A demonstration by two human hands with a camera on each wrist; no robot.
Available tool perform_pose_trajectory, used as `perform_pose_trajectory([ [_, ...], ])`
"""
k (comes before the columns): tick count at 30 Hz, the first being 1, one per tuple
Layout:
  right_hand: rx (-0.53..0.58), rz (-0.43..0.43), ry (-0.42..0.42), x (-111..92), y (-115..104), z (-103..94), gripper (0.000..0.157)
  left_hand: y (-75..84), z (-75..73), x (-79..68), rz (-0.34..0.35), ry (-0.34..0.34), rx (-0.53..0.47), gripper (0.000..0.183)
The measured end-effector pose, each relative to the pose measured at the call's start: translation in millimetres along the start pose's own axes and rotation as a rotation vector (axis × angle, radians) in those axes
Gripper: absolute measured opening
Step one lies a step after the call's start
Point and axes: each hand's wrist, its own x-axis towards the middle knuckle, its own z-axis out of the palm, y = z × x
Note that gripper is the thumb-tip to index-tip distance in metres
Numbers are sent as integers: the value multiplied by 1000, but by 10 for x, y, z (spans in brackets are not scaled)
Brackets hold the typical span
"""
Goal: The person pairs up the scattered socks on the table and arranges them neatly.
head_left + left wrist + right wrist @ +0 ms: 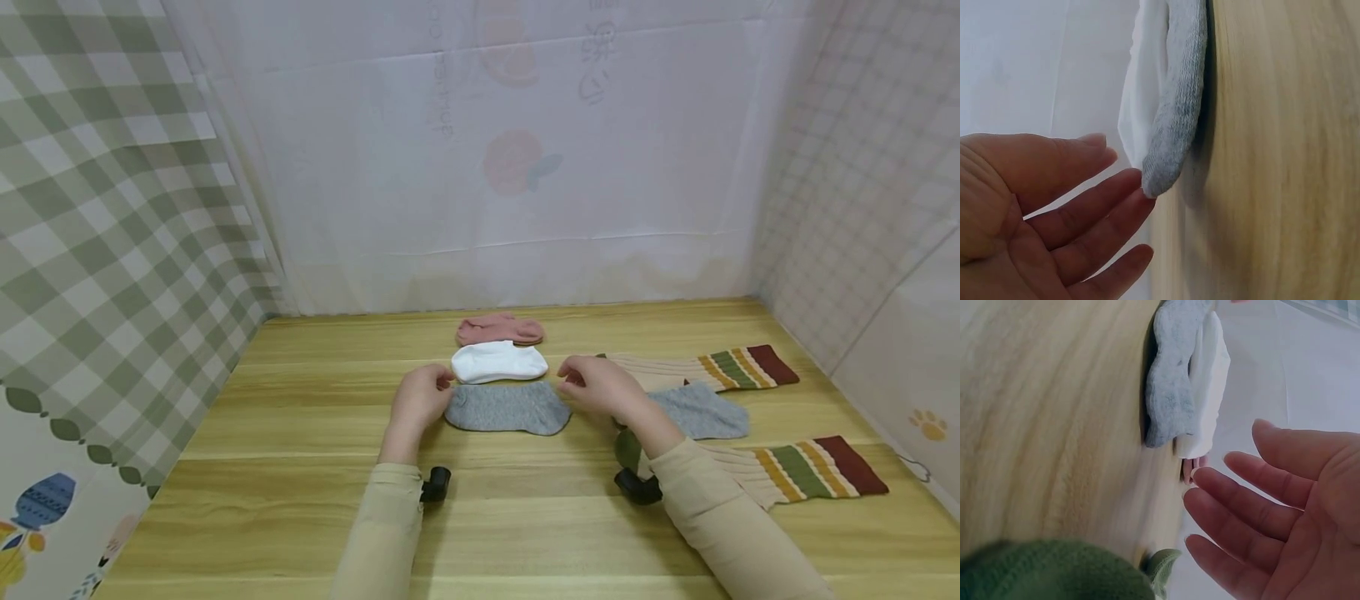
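Note:
A grey ankle sock [508, 407] lies flat across the middle of the wooden table, between both hands. At its left end is my left hand [422, 400], its fingers loosely bent. In the left wrist view the fingertips [1141, 178] meet or nearly meet the toe of the grey sock [1175, 119], with no pinch visible. Off its right end hovers my right hand [600, 387], fingers spread and relaxed, holding nothing. The right wrist view shows a gap between that hand [1272, 512] and the grey sock [1172, 381]. Directly behind lies a white sock [498, 362].
Farthest back is a pink sock [500, 329]. Right of the hands lie a striped sock [738, 368], another grey sock [701, 411] and a second striped sock [806, 469], partly under my right forearm. Cloth-covered walls edge the table [300, 500] at the back and sides.

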Motion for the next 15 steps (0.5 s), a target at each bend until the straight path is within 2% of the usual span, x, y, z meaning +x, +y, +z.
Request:
perform_pose_trajectory([
  [8, 12, 15, -3, -96, -22, -32, 23, 131, 38, -47, 78, 15, 37, 21],
  [15, 1, -1, 12, -171, -4, -47, 24, 283, 127, -81, 126, 22, 111, 25],
])
